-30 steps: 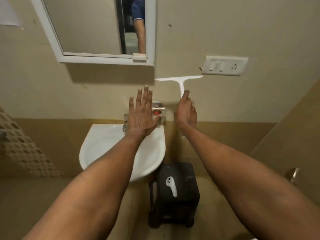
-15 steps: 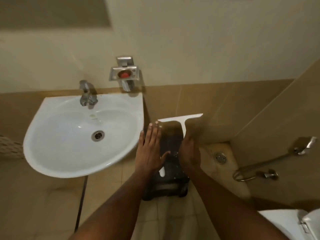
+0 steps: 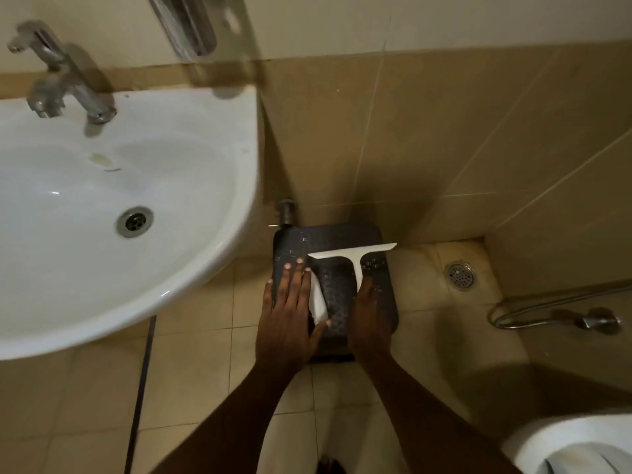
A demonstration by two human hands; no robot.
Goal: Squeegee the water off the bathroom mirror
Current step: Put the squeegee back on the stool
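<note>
- Lowered since half a second ago, your view now drops the mirror out of sight entirely and both your hands have come down over the dark stool (image 3: pixel 383 302) beside the basin.
- White sink (image 3: pixel 102 206) fills the left of the view, its chrome tap (image 3: pixel 65 83) at the back edge and its drain (image 3: pixel 134 221) near the middle of the bowl.
- Beige floor tiles (image 3: pixel 191 371) run beneath it, with a round floor drain (image 3: pixel 460 276) in the corner to the right of the stool.
- Toilet rim (image 3: pixel 561 436) shows at the lower right, and a metal hose and sprayer (image 3: pixel 581 319) lie above it.
- Your left hand (image 3: pixel 290 319) is flat, fingers spread, over the stool's left edge, with a white marking (image 3: pixel 318 302) on the stool showing just beside it.
- Your right hand (image 3: pixel 371 319) is closed around the handle of the white squeegee (image 3: pixel 354 256), blade crosswise over the stool top; whether it touches the stool cannot be told.
</note>
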